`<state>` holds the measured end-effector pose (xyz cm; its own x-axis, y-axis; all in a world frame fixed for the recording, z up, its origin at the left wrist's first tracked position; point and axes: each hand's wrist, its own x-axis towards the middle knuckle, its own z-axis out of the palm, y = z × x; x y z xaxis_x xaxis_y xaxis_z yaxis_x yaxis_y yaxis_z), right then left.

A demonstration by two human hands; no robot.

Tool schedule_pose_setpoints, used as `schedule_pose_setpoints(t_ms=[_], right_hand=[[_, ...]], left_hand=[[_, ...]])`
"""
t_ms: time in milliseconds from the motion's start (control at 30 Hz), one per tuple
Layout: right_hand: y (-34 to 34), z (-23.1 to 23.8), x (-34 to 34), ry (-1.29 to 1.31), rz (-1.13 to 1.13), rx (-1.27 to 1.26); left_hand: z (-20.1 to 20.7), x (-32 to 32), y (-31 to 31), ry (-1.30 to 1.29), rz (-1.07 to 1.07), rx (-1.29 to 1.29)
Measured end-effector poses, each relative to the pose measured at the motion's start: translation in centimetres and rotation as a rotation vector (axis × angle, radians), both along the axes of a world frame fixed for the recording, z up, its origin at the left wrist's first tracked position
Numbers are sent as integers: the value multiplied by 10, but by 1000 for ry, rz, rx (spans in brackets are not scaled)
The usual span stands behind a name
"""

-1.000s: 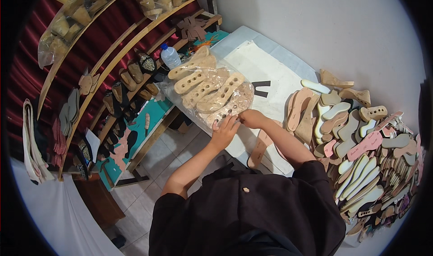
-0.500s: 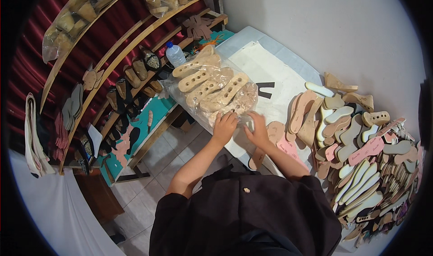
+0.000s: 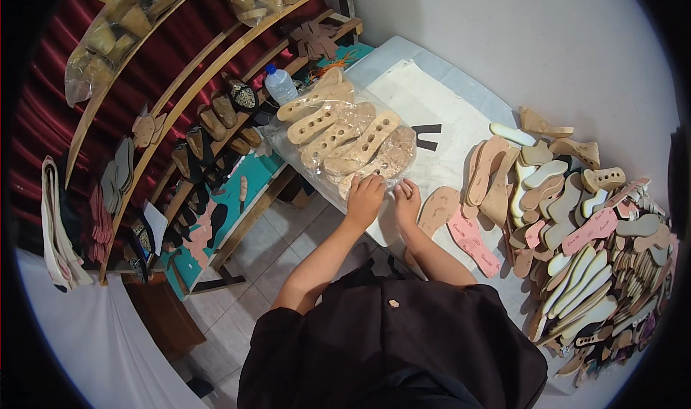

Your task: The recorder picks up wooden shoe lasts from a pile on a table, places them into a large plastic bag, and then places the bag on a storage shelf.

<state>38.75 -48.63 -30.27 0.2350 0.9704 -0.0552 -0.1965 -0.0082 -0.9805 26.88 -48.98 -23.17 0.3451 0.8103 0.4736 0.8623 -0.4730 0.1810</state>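
A clear plastic bag full of tan wedge soles with round holes lies on the table in front of me. My left hand has its fingers bent over the near edge of the bag, gripping it by the lowest sole. Just to the right, my right hand is closed in a pinch at the bag's near right corner; its fingertips partly hide the plastic there. Close to my right forearm lie a tan insole and a pink printed insole.
A big heap of insoles and soles covers the right side. Two dark strips rest on a white sheet. A blue-capped bottle stands behind the bag. Left are curved wooden shelves with shoes and a teal bench.
My right hand has drawn in from spread fingers to a pinch at the bag's edge. My right forearm has shifted left, uncovering more of the pink insole. The left hand stays on the bag.
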Motion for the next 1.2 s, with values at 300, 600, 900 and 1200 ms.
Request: schedule_pose_setpoints(t_ms=[300, 600, 900, 1200], right_hand=[[11, 28, -45, 534, -219, -337], [16, 44, -59, 330, -347, -213], [32, 45, -81, 87, -373, -188], [29, 41, -90, 67, -376, -153]], left_hand=[[7, -3, 0, -77, -9, -102], [54, -46, 17, -481, -299, -597], [121, -140, 65, -643, -34, -235], [89, -223, 185, -279, 157, -333]])
